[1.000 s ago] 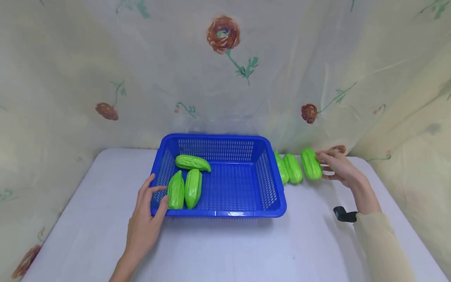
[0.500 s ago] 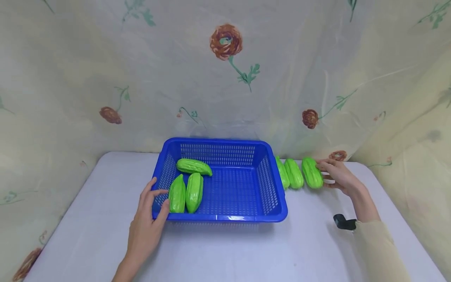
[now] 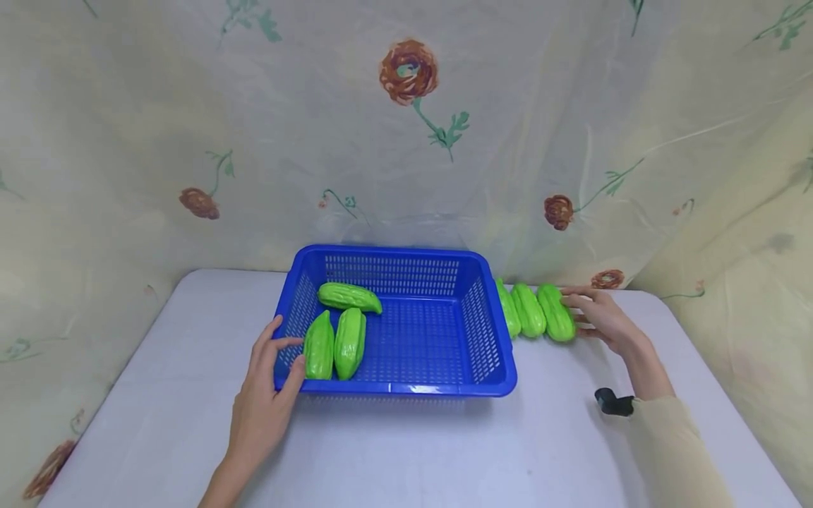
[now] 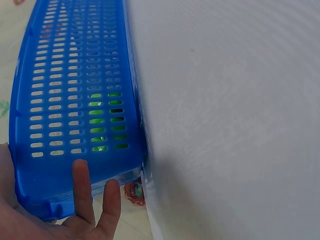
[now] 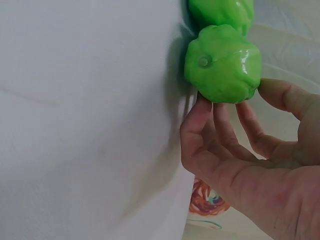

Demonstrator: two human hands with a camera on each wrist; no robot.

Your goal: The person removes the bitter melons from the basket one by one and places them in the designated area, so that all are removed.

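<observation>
At the front left corner of a blue plastic basket (image 3: 390,387), my left hand (image 3: 263,402) holds the rim, its fingers lying along the outer wall (image 4: 55,175) in the left wrist view. Three green bitter melons (image 3: 349,342) lie in the basket's left part. Right of the basket stands a row of more bitter melons, the nearest partly hidden by the basket wall. My right hand (image 3: 610,324) touches the right side of the outermost bitter melon (image 3: 556,314). In the right wrist view its fingertips (image 5: 200,102) rest along the side of that melon (image 5: 222,65).
A white-covered table (image 3: 406,451) carries everything. Behind and at the sides hangs a pale cloth (image 3: 305,106) with painted flowers. A small black device (image 3: 612,402) sits at the right sleeve's cuff.
The outermost bitter melon has moved left with my right hand against it, closing the gap to its neighbour. My left hand stays at the basket corner; the head view tilted slightly.
</observation>
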